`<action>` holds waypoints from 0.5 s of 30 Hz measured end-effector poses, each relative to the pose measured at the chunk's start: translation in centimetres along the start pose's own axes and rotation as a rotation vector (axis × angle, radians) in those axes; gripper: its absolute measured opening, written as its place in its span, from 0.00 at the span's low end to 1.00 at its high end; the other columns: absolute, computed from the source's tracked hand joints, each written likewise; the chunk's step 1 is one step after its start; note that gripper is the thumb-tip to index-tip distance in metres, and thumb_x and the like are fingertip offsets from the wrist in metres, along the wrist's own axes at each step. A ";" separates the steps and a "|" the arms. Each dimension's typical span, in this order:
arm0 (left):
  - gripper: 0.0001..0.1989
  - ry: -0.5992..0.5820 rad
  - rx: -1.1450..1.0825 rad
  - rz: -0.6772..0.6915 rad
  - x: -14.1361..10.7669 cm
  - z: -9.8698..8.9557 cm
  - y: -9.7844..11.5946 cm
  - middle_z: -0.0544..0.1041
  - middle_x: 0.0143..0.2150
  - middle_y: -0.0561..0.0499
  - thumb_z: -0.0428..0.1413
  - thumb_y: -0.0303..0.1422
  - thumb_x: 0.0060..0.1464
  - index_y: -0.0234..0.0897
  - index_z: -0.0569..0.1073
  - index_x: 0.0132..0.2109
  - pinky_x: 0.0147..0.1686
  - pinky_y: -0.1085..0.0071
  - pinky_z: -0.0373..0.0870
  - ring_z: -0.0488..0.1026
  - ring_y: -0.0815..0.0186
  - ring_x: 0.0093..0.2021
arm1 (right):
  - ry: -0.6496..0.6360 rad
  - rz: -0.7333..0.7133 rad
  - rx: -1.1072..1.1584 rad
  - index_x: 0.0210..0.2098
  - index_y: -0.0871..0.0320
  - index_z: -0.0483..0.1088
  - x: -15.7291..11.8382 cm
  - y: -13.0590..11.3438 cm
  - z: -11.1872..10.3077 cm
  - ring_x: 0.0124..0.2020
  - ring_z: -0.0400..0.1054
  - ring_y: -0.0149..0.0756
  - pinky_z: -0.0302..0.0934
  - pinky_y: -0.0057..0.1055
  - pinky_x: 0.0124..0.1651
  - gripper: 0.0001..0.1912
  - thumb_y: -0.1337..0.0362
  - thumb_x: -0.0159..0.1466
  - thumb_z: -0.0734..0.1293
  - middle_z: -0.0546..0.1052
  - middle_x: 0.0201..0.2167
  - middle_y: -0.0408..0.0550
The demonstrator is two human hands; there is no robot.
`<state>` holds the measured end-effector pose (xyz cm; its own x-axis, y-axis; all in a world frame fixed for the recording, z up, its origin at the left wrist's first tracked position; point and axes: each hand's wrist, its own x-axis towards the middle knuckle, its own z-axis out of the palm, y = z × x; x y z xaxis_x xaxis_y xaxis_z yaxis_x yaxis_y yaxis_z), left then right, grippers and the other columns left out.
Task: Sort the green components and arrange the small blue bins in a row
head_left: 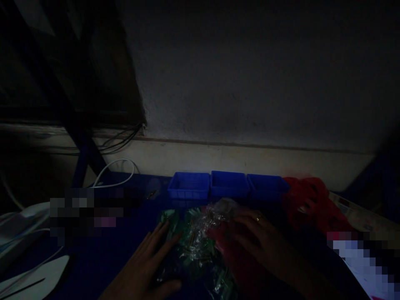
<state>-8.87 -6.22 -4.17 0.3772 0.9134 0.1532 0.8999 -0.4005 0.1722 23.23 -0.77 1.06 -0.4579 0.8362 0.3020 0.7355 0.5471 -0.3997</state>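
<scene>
A pile of clear plastic packets [204,231] with green and brass-coloured pieces in them lies on the dark blue table [103,258]. My left hand [150,258] rests at the pile's left side, fingers stretched and thumb apart, its fingertips near the green pieces [168,216]. On the other side, my right hand [259,235], with a ring on one finger, lies over a red plastic bag [240,258] beside the packets. Its fingers are extended and spread. The dim light hides what exactly the small pieces are.
Three blue trays [189,185] stand in a row behind the pile, against the wall. A crumpled red bag [312,200] lies at the right, near papers [359,266]. White cables [125,183] and a white object [37,275] are at the left, below a slanted blue frame post [62,104].
</scene>
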 end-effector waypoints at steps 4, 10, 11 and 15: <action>0.34 0.014 -0.011 0.060 2.9 -0.5 1.6 0.52 0.67 0.41 0.51 0.48 0.57 0.46 0.50 0.66 0.57 0.43 0.56 0.51 0.43 0.64 | -0.131 -0.049 -0.027 0.58 0.55 0.61 -0.4 -1.0 -0.2 0.63 0.51 0.53 0.53 0.52 0.60 0.34 0.51 0.55 0.69 0.61 0.62 0.56; 0.31 -0.193 -0.279 0.083 7.3 -4.4 2.5 0.68 0.59 0.46 0.61 0.36 0.49 0.46 0.63 0.60 0.53 0.56 0.66 0.67 0.51 0.56 | -0.223 -0.057 -0.071 0.62 0.50 0.55 -0.4 -1.4 0.4 0.65 0.43 0.58 0.46 0.55 0.63 0.46 0.54 0.48 0.75 0.55 0.66 0.50; 0.30 -0.227 -0.332 0.075 7.9 -5.4 2.4 0.69 0.58 0.46 0.61 0.33 0.48 0.44 0.65 0.58 0.53 0.58 0.65 0.68 0.52 0.55 | -0.228 -0.051 -0.075 0.62 0.51 0.55 -0.3 -1.3 0.4 0.65 0.44 0.58 0.46 0.55 0.63 0.45 0.54 0.49 0.74 0.55 0.66 0.51; 0.24 -0.343 -0.390 -0.046 9.7 -8.8 2.3 0.74 0.53 0.45 0.55 0.25 0.47 0.38 0.69 0.54 0.52 0.59 0.66 0.70 0.54 0.52 | -0.212 -0.027 -0.076 0.63 0.53 0.54 -0.2 0.0 0.3 0.65 0.45 0.55 0.48 0.53 0.63 0.40 0.54 0.54 0.71 0.54 0.66 0.51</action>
<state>-5.07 1.12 6.23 0.4477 0.8760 -0.1795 0.7939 -0.2969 0.5307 23.16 -0.91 0.74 -0.5664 0.8153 0.1201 0.7536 0.5714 -0.3251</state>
